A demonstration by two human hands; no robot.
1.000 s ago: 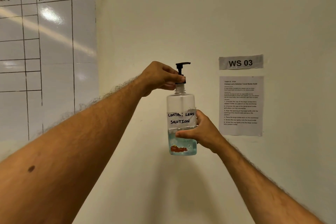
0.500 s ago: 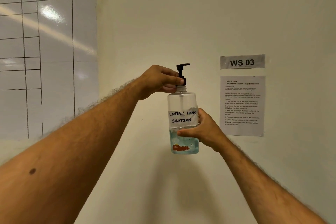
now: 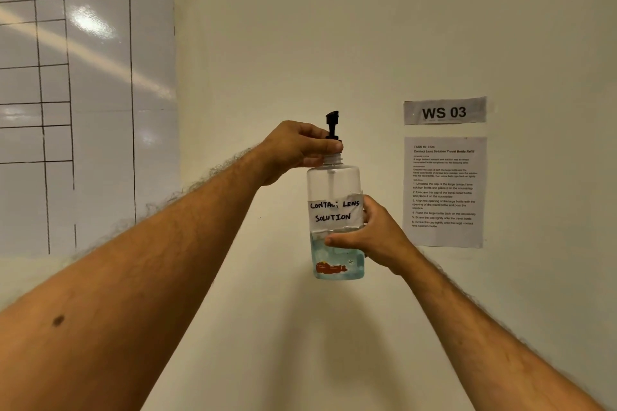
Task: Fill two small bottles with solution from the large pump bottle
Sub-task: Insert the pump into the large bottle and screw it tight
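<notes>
A clear large pump bottle with a handwritten "CONTACT LENS SOLUTION" label is held upright in the air in front of the wall. Bluish liquid fills its bottom part. My right hand grips the bottle's body from the right, thumb across the front. My left hand is closed around the collar of the black pump cap at the neck. The pump nozzle now points toward or away from me, seen end on. No small bottles are in view.
A whiteboard with a drawn table hangs on the wall at the left. A "WS 03" sign and a printed instruction sheet are taped to the wall at the right. No table is visible.
The pump head has turned: its nozzle pointed right before and is now seen end on. My left hand's fingers shifted around the collar. The bottle stayed at the same place.
</notes>
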